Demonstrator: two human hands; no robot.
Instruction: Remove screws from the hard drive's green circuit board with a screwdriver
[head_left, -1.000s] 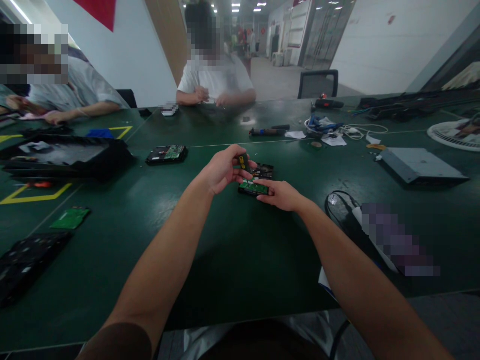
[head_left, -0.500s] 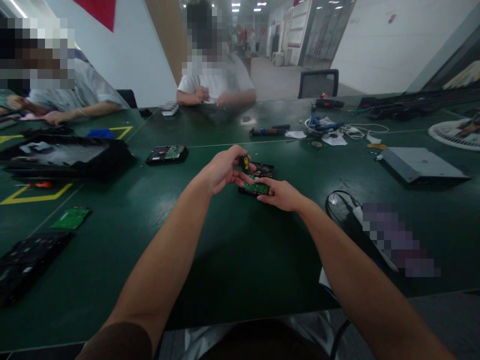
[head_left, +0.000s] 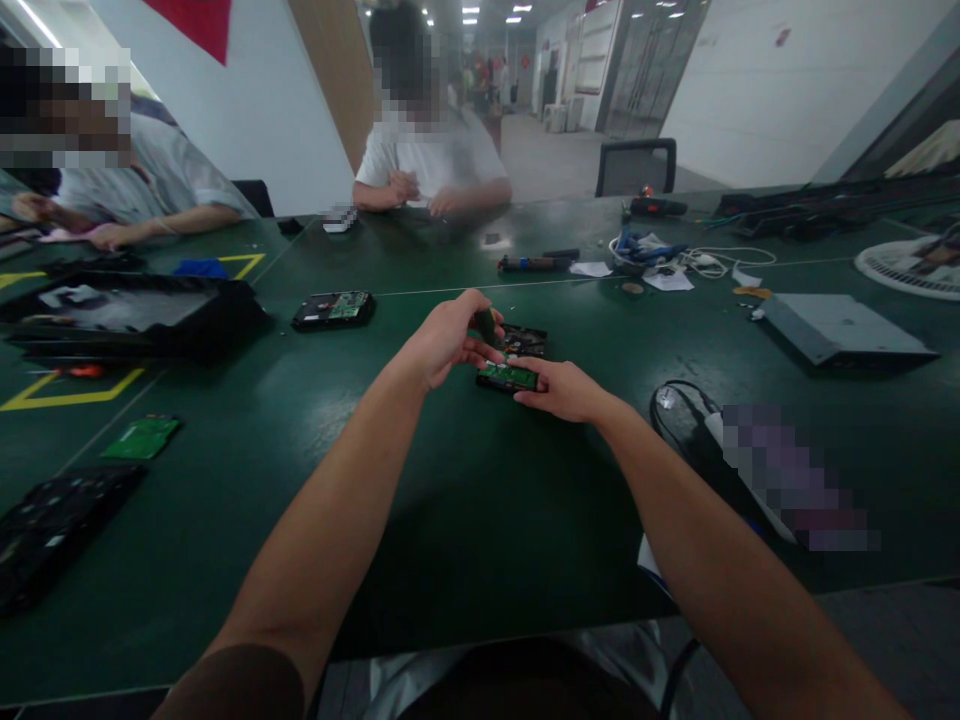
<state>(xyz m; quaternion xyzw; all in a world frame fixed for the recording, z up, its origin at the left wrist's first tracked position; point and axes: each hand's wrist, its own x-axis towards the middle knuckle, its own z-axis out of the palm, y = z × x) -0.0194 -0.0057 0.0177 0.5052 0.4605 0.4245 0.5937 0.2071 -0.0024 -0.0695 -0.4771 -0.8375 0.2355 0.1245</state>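
My left hand [head_left: 450, 342] is closed around the dark handle of a screwdriver [head_left: 487, 325], held upright above a hard drive [head_left: 510, 377]. The drive lies flat on the table with its green circuit board facing up. Fingers of the left hand hide the screwdriver's tip, so I cannot tell exactly where it meets the board. From the right, my right hand [head_left: 561, 388] grips the drive's near right end between thumb and fingers. Just behind it lies a second black drive-like part [head_left: 526, 340], partly covered by my hands.
Another hard drive [head_left: 334, 309] lies left of my hands. Further left are a black tray [head_left: 135, 310], a loose green circuit board [head_left: 142, 437] and a black casing [head_left: 60, 525]. A grey metal box [head_left: 844, 328] and cables [head_left: 649, 248] are to the right. Two people sit opposite.
The screwdriver handle has turned in my left hand; its yellow marks, plain before, are now mostly out of sight. My right hand stays on the hard drive.
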